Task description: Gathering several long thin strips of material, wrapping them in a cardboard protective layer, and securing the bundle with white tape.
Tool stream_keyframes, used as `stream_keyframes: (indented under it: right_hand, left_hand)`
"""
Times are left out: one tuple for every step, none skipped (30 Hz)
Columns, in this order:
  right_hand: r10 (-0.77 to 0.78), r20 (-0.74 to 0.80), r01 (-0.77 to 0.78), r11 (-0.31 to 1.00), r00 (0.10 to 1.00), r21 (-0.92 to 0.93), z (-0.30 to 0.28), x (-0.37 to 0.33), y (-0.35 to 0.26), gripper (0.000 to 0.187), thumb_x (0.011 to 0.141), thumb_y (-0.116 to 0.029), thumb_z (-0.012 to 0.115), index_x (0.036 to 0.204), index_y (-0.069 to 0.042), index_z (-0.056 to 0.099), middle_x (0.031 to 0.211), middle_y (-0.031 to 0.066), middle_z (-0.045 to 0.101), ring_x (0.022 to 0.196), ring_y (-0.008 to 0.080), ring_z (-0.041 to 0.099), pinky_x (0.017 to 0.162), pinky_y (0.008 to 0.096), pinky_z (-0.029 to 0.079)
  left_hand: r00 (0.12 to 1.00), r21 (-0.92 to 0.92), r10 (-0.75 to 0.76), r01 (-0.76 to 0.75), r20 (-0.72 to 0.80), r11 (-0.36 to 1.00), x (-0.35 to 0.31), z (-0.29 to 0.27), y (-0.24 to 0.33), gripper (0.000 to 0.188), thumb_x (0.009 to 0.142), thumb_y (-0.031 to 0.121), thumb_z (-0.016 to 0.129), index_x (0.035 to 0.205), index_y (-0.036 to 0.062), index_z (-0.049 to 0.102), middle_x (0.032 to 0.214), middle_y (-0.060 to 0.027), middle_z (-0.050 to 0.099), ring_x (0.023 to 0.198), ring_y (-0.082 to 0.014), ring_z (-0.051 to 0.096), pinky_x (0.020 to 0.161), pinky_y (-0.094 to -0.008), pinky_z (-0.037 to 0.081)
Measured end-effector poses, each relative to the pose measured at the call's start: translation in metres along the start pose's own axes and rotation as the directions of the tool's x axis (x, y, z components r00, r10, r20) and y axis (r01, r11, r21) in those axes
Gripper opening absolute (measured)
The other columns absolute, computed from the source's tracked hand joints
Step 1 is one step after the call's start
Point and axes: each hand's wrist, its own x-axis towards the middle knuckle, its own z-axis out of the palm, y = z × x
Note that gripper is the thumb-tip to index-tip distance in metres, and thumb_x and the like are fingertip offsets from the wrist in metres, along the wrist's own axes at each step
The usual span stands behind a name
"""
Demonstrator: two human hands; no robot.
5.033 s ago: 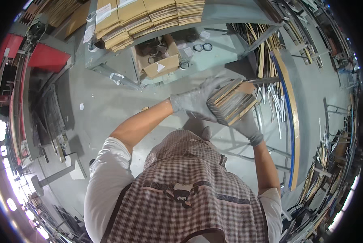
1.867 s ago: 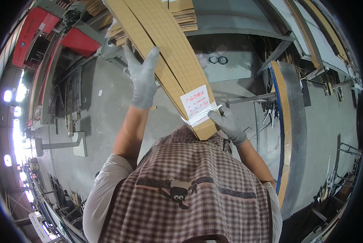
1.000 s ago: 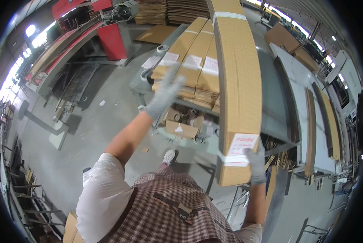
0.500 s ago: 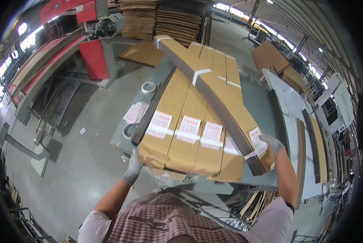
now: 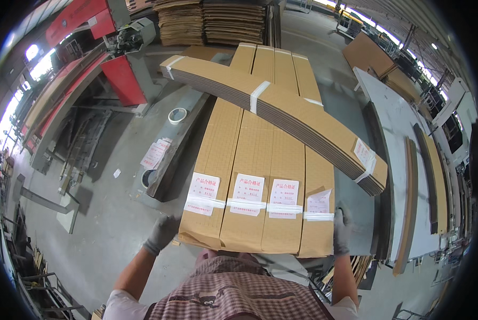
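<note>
Four strapped cardboard bundles (image 5: pixel 260 176) lie side by side on the desk (image 5: pixel 393 128), a fifth bundle (image 5: pixel 281 114) resting crosswise on top. Gloved left hand (image 5: pixel 161 233) hangs open beside them; right hand (image 5: pixel 341 230) touches their near right corner, fingers loosely curled.

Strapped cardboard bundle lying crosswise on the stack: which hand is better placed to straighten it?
Right, probably. The right hand sits at the stack's right edge, just below the crosswise bundle's near end. The left hand hangs off the stack's left corner, and the bundle's other end lies far up.
</note>
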Motion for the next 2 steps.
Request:
stream_keyframes:
  right_hand:
    - [0.186, 0.140, -0.229, 0.873, 0.973, 0.430, -0.013, 0.006, 0.027, 0.063, 0.098, -0.027, 0.059, 0.149, -0.001, 0.034, 0.144, 0.0109, 0.045, 0.131, 0.0221, 0.044, 0.114, 0.0381, 0.032]
    - [0.209, 0.152, -0.255, 0.869, 0.966, 0.425, -0.029, -0.032, 0.071, 0.063, 0.098, -0.027, 0.059, 0.149, -0.001, 0.034, 0.144, 0.0109, 0.045, 0.131, 0.0221, 0.044, 0.114, 0.0381, 0.032]
  left_hand:
    - [0.989, -0.231, 0.074, -0.043, 0.126, 0.972, 0.031, 0.013, 0.059, 0.056, 0.104, 0.036, 0.037, 0.148, 0.0021, 0.035, 0.150, -0.0108, 0.042, 0.133, -0.0242, 0.045, 0.113, -0.0392, 0.033]
    - [0.995, -0.326, 0.085, -0.066, 0.044, 0.943, 0.060, 0.033, 0.096, 0.057, 0.105, 0.039, 0.035, 0.149, 0.0035, 0.035, 0.149, -0.0111, 0.043, 0.132, -0.0249, 0.046, 0.112, -0.0395, 0.034]
